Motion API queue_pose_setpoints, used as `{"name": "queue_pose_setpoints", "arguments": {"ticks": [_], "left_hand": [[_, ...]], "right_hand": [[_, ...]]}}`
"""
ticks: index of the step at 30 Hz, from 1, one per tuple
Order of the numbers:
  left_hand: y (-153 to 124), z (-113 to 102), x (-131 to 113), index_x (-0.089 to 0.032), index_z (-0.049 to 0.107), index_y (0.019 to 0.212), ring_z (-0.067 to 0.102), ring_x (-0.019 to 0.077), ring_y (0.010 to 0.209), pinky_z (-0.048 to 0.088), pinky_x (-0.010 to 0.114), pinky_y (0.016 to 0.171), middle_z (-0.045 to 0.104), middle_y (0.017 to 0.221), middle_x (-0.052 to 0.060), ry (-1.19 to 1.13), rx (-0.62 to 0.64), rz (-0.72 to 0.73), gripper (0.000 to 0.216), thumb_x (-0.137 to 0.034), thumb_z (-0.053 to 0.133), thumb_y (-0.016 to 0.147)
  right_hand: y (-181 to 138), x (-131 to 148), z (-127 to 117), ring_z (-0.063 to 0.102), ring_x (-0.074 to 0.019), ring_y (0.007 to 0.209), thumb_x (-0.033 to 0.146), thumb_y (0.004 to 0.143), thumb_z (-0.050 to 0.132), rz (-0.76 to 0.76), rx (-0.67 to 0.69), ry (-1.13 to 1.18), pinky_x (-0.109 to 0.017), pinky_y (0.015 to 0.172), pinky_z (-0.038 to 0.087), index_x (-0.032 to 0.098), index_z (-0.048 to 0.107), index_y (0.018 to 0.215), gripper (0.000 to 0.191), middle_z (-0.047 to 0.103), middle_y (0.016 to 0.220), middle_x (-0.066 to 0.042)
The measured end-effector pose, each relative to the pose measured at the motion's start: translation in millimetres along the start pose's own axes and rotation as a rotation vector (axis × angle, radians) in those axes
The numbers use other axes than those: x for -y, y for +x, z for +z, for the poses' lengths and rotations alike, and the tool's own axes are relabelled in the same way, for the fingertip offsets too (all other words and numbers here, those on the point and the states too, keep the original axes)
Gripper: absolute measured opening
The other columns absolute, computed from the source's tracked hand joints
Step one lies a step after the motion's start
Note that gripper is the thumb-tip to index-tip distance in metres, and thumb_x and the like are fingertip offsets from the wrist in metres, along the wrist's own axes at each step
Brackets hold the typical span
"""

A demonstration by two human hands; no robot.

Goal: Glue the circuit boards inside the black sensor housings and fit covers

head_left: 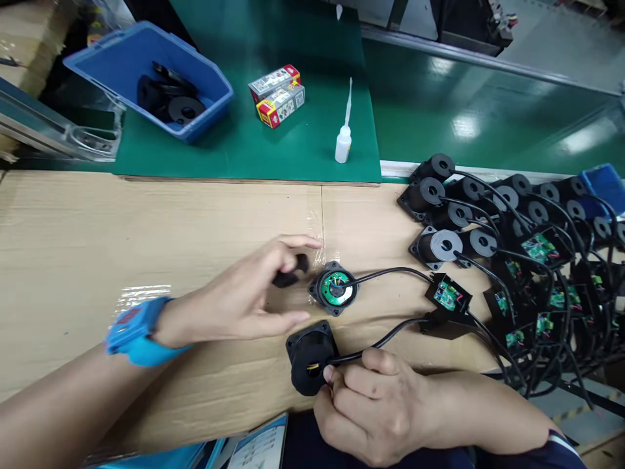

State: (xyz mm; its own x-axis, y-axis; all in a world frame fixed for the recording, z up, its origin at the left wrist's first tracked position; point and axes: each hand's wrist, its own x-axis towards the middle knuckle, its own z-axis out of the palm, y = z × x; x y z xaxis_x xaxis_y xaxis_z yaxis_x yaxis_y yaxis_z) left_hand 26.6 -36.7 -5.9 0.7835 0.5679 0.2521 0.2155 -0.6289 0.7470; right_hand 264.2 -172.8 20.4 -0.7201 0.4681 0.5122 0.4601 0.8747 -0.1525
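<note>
My left hand (239, 293), with a blue wrist strap (141, 332), has its thumb and index finger spread wide. A small black part (291, 272) sits tilted against its curled fingers, mostly shadowed. Just right of those fingertips lies a round black housing (334, 288) showing a green circuit board, with a cable running to a small box with a circuit board (446, 294). In front of it, a second black housing (312, 358) has yellow wire in its opening. My right hand (375, 404) is closed, pinching the black cable (374, 350) where it enters this housing.
Several capped black housings (445, 246) and cabled boxes crowd the right side. A blue bin (195, 127) with black ring parts stands back left. Two small cartons (280, 104) and a white dropper bottle (343, 143) stand on the green mat (234, 156).
</note>
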Motion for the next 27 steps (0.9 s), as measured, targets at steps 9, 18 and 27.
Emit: {"name": "queue_pose_setpoints", "arguments": {"ticks": [9,18,27], "left_hand": [[1,46,-16,-0.024,0.038,0.095,0.070,0.0252,0.115,0.060,0.036,0.086,0.068,0.123,0.015,-0.073,-0.217,-0.030,0.035,-0.021,0.072,0.091],[-14,61,-28,-0.019,0.046,0.097,0.066,0.0239,0.119,0.060,0.036,0.091,0.062,0.126,0.015,0.154,-0.349,-0.025,0.027,-0.024,0.072,0.095],[-23,21,-38,-0.019,0.049,0.104,0.062,0.0247,0.115,0.058,0.038,0.091,0.060,0.121,0.014,0.140,-0.244,-0.114,0.011,-0.029,0.044,0.102]], "right_hand": [[1,-4,-1,0.042,-0.0135,0.067,0.004,0.090,0.046,0.096,0.077,0.114,-0.070,0.126,0.014,0.015,0.075,0.093,0.030,0.063,0.069,0.002],[5,-9,-3,0.041,-0.0127,0.066,0.006,0.085,0.053,0.100,0.080,0.160,-0.068,0.131,0.005,0.016,0.076,0.092,0.026,0.066,0.070,0.004],[5,-13,-6,0.041,-0.0119,0.065,0.014,0.095,0.050,0.099,0.142,0.188,-0.069,0.131,0.004,0.017,0.076,0.092,0.026,0.066,0.072,0.004]]}}
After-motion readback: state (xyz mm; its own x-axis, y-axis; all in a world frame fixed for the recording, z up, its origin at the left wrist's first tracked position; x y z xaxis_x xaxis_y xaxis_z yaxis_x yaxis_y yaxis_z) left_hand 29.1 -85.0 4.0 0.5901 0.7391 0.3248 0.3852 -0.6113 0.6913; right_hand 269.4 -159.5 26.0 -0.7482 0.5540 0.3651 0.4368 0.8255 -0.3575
